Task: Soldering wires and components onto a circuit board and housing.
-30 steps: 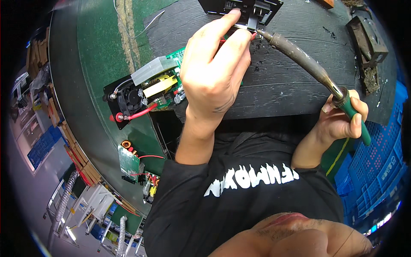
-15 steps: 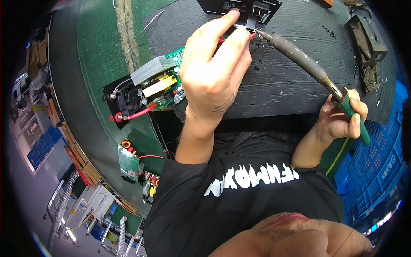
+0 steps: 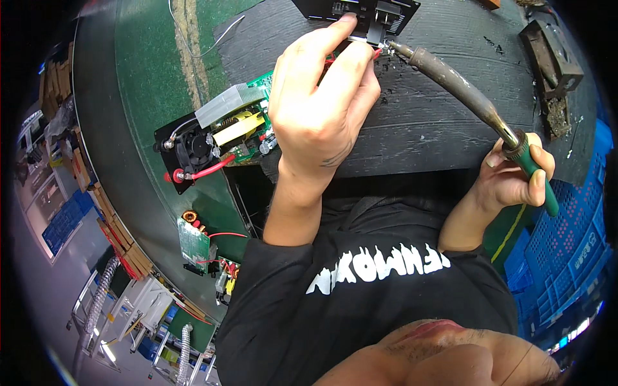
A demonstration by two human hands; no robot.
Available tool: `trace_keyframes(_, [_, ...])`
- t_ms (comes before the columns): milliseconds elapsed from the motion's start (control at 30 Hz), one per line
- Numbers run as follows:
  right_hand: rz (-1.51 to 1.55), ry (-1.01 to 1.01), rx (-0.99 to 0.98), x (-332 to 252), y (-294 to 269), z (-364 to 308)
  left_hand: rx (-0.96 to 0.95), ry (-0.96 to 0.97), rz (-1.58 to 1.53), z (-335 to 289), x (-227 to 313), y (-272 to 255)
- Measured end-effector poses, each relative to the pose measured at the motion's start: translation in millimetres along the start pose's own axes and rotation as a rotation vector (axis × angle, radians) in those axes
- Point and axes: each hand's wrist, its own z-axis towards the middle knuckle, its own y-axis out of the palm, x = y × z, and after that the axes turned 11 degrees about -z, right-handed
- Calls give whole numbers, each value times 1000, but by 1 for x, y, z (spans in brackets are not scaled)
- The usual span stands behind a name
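My right hand (image 3: 515, 174) is closed round the green handle of a soldering iron (image 3: 457, 85). The iron slants up to the left, its tip beside a small metal terminal on a black panel (image 3: 318, 9) at the top edge. My left hand (image 3: 322, 96) reaches up to this panel, its index finger resting on the panel's back. Its lower fingers pinch a red wire (image 3: 378, 54), whose end lies close to the iron's tip. The fingers partly hide the joint. Left of this hand lies a green circuit board (image 3: 264, 83) with a grey heatsink, yellow-wrapped part and black fan (image 3: 193, 147).
Under the work lies a black mat (image 3: 444, 141) on a green bench top. A metal iron stand (image 3: 550, 61) is at the right, with blue crates (image 3: 566, 238) below it. More circuit boards (image 3: 193, 241) lie at the lower left. A thin grey wire (image 3: 215, 45) curls at the upper left.
The iron's tip has shifted very slightly up and right from the terminal, and my right hand has tilted a little. The black panel has moved slightly left.
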Motion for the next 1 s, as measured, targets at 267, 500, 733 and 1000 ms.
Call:
trace_keyframes(267, [7,10,43,0,2,1,49,112,10,10,2,-3])
trace_keyframes(500, [45,38,54,1,1,2,16,19,-5,1,-2,1])
trace_keyframes(733, [87,45,100,4,0,3,17,26,-2,2,-2,1])
trace_keyframes(1000, [129,40,105,7,-2,2,14,-4,-8,1,-1,0])
